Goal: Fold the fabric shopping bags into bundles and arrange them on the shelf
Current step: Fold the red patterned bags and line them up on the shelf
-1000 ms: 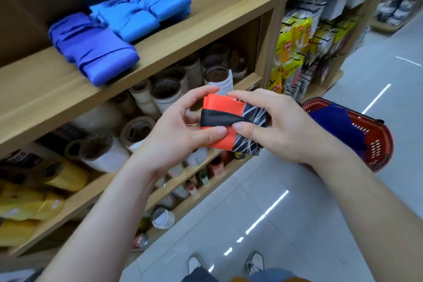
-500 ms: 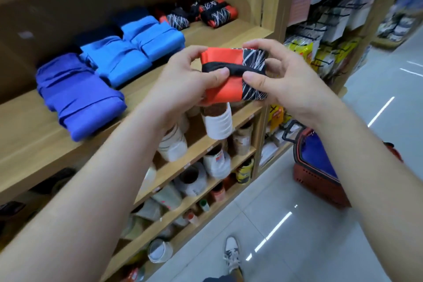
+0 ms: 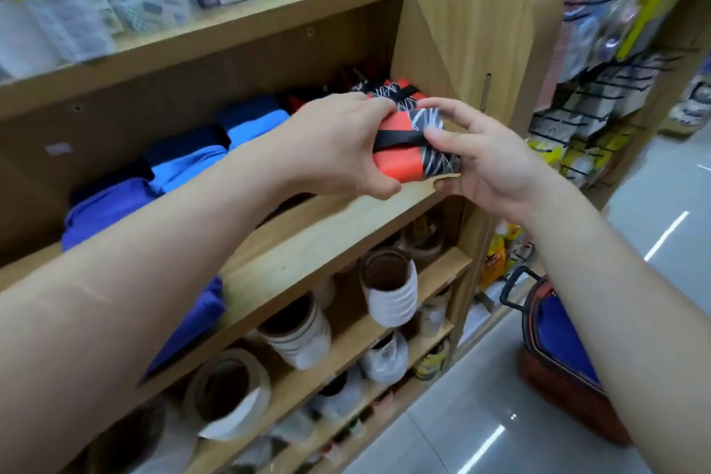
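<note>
Orange-and-black bundle [image 3: 408, 144] is held at the right end of the wooden shelf [image 3: 327, 235], just in front of a matching bundle [image 3: 396, 92] already laid there; contact with the board cannot be told. Left hand [image 3: 334, 150]: fingers curled over its top, thumb underneath. Right hand [image 3: 488, 165]: fingers curled round its patterned end. Blue bundles [image 3: 184, 165] are lined up to the left. Red basket [image 3: 569, 408] is seen on the floor.

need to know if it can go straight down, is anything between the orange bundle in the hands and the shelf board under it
Nothing visible. Both the left hand and right hand grip the orange bundle low over the shelf board, bare wood there. Other orange bundles sit behind it, blue bundles off to its left.
</note>
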